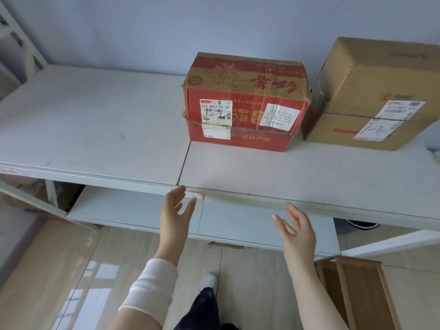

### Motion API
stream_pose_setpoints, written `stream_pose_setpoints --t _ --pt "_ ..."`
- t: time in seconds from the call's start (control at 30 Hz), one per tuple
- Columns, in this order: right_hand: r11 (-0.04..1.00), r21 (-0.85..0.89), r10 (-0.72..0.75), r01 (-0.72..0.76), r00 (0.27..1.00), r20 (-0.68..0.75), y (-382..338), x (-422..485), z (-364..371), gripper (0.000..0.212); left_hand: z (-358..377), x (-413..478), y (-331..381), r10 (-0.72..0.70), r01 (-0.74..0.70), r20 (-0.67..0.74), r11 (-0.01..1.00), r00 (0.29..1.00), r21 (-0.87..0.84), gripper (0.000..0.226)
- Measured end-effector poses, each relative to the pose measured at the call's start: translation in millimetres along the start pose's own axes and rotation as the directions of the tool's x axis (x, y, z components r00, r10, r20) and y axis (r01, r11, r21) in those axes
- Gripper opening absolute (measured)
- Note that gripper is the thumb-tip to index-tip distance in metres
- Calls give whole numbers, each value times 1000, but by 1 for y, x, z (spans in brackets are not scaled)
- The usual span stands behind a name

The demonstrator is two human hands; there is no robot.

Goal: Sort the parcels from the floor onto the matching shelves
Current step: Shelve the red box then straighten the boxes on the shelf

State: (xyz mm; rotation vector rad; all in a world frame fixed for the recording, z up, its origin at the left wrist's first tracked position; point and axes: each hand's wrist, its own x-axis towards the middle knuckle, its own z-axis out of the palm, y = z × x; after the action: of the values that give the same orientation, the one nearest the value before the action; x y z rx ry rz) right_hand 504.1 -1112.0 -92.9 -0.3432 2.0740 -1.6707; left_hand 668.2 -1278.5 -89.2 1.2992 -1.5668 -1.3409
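Note:
A red and brown cardboard parcel (245, 101) with white shipping labels stands on the white top shelf (95, 129), right of its middle. To its right stands a plain brown parcel (371, 91) whose label is marked "1-2". My left hand (176, 210) hovers in front of the shelf edge, fingers straight and spread, holding nothing. It partly covers a red-bordered tag (198, 195) on the edge. My right hand (295, 229) is raised below the shelf edge, palm turned inward, also empty. Both hands are apart from the parcels.
A lower white shelf (133, 208) runs beneath the top one. A wooden frame (357, 289) stands on the tiled floor at lower right. A dark object (362, 225) lies under the shelf on the right. A white rack frame (16, 39) rises at far left.

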Motion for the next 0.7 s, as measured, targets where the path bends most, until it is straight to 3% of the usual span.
stream_pose_setpoints --t 0.7 --pt "996 -82 -30 34 998 54 -2 -29 3 50 -8 -18 7 15 -15 64 1000 998 -3 29"
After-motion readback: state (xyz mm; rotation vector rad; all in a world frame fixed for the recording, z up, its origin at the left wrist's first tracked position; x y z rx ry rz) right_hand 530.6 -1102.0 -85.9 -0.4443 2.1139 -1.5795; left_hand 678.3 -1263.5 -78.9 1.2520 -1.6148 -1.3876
